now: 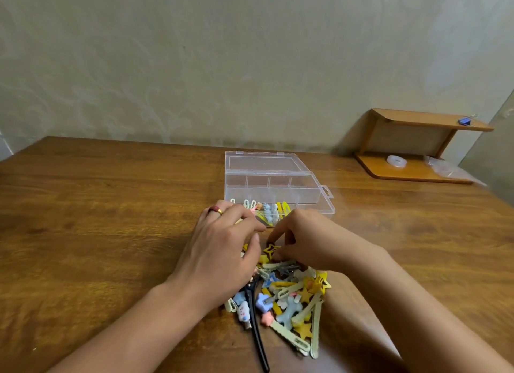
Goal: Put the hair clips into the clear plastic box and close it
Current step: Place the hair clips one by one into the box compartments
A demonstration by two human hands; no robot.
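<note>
— Hair clips (289,297): we are logging a mixed heap lying on the wooden surface (111,205), just in front of us, between our two forearms. Pastel snap clips, yellow stars, small figure clips, one long black clip (257,333) at the near left edge.

— Clear plastic box (274,187): we are noting it standing just beyond the heap, lid lying open and flat behind it. A few clips are already sitting in its near compartments; the far row is looking bare.

— Left hand (222,244): we are resting it over the heap's far left edge, fingers curled down into the clips. Whether they are pinching one we cannot tell.

— Right hand (303,239): we are curling its fingers together over a yellow star clip (270,249) at the top of the heap, seemingly pinching it, though the contact is partly hidden.

— Handling, as we are judging it: light, stiff little pieces, smooth and probably slippery, tending to tangle where one clip is lying through another. We are favouring a pinch across the flat bar or the decorated head, lifting one at a time.

— Risk, in our view: pulling a tangled clip is likely dragging its neighbours across the surface. The box is also looking light enough to slide when nudged.

— Sundries: we are listing a small wooden shelf (417,139) at the far right, carrying a roll of tape (396,161) and a blue binder clip (466,121).
</note>
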